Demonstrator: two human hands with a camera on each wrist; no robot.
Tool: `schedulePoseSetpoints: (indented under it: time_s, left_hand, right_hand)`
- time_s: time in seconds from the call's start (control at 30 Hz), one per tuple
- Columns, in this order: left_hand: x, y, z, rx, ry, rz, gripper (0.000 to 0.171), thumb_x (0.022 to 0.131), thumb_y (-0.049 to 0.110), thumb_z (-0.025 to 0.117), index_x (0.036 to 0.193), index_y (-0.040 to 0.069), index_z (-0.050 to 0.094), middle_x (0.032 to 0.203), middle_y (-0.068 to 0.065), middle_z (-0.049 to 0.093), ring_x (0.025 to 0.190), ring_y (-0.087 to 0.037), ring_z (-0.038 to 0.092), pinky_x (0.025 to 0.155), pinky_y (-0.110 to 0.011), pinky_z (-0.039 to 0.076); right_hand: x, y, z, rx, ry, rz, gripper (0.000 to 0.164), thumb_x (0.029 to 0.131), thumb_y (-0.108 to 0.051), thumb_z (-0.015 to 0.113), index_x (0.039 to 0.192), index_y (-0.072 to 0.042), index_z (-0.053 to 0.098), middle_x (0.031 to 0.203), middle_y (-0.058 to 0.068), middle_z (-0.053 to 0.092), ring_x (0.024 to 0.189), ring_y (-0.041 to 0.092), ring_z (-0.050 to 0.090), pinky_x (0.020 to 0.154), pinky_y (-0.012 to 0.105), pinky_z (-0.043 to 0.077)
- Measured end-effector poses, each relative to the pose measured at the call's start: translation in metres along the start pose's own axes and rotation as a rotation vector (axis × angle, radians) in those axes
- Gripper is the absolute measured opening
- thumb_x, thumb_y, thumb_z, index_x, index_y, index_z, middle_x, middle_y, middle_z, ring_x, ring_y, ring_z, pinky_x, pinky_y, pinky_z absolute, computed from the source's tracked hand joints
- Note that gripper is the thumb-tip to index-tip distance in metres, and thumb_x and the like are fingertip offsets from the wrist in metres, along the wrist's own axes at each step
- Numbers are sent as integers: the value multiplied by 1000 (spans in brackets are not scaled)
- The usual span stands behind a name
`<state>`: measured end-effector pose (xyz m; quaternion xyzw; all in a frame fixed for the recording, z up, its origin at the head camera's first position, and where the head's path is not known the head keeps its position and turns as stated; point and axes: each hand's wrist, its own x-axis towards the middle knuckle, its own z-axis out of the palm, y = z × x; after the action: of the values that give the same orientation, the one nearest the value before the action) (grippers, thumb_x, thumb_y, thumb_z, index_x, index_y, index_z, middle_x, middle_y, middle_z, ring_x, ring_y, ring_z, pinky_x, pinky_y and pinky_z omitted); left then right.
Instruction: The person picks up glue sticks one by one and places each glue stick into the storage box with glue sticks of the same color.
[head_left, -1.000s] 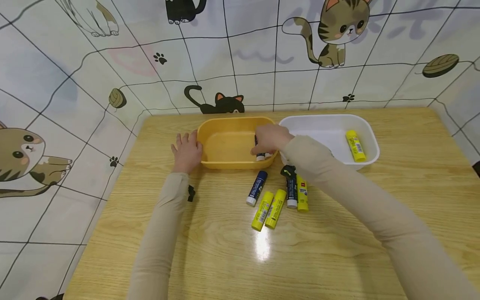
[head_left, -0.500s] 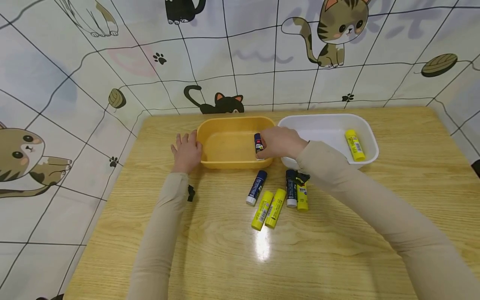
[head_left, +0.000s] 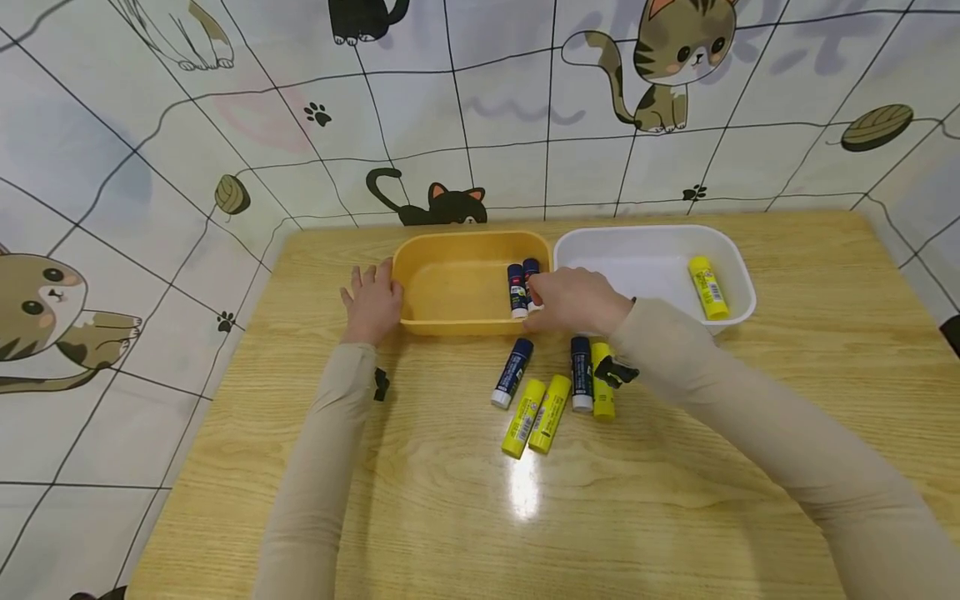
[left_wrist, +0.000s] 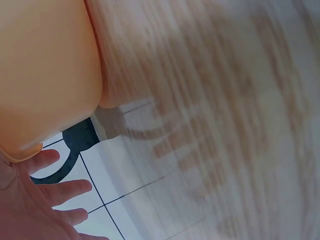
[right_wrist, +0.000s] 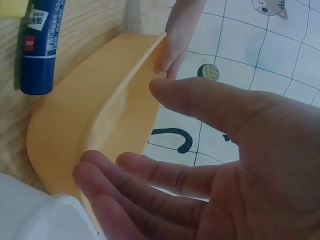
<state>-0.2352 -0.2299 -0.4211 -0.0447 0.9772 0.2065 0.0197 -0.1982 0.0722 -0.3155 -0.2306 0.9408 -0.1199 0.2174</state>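
My left hand (head_left: 372,307) rests with spread fingers against the left end of the orange plastic basin (head_left: 471,328). In the left wrist view its fingers (left_wrist: 65,192) are straight beside the basin wall (left_wrist: 47,65). Two navy glue sticks, one in front (head_left: 517,292) and one partly covered (head_left: 532,268), stand side by side at the basin's right end. Over that end hovers my right hand (head_left: 577,302), its thumb and fingers apart and holding nothing in the right wrist view. A white basin (head_left: 641,234) adjoins on the right, with a yellow glue stick (head_left: 708,288) inside.
In front of the basins lie two navy glue sticks, one left (head_left: 512,373) and one right (head_left: 581,375). Among them are yellow glue sticks, a left one (head_left: 523,419), a middle one (head_left: 550,414) and one under the wrist strap (head_left: 603,400). A cat-print wall covering (head_left: 510,108) stands behind.
My right hand has let go of the navy glue stick in the orange basin and drawn back to the right, uncovering both sticks there. The left hand stays put.
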Motion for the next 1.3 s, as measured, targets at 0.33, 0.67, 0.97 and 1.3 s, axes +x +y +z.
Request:
schedulePoseSetpoints:
  time_s: [0.33,0.67,0.97,1.3]
  left_hand:
    - [-3,0,-2,3,2,-4,51,102,23,30,151,10,28,152,-24,25,143,-44,1,106,-68,1]
    - [-2,0,-2,-3,-4,-6,51,102,23,30,151,11,28,152,-24,25,143,-44,1,106,-68,0]
    - [-1,-1,-1,-3,-11,-7,51,102,23,30,151,11,27,152,-25,24,143,-43,0,106,-69,0]
    - [0,0,0,-9,-5,-7,51,102,24,30,151,11,28,152,-25,24,143,-43,0,106,-68,-1]
  right_hand:
    - [-13,8,16,19,22,-33,34,87,-33,71,102,-5,62,72,3,57,63,20,52,53,30,38]
    - [-32,26,36,28,13,-62,29,86,-28,71,100,-4,60,70,1,57,60,18,52,50,30,42]
    - [-41,49,52,-14,8,-195,20,83,-13,76,97,-6,62,80,1,58,68,16,51,61,31,45]
    - [-49,71,64,-73,54,-359,26,76,9,74,96,-7,67,91,4,63,79,17,56,72,35,52]
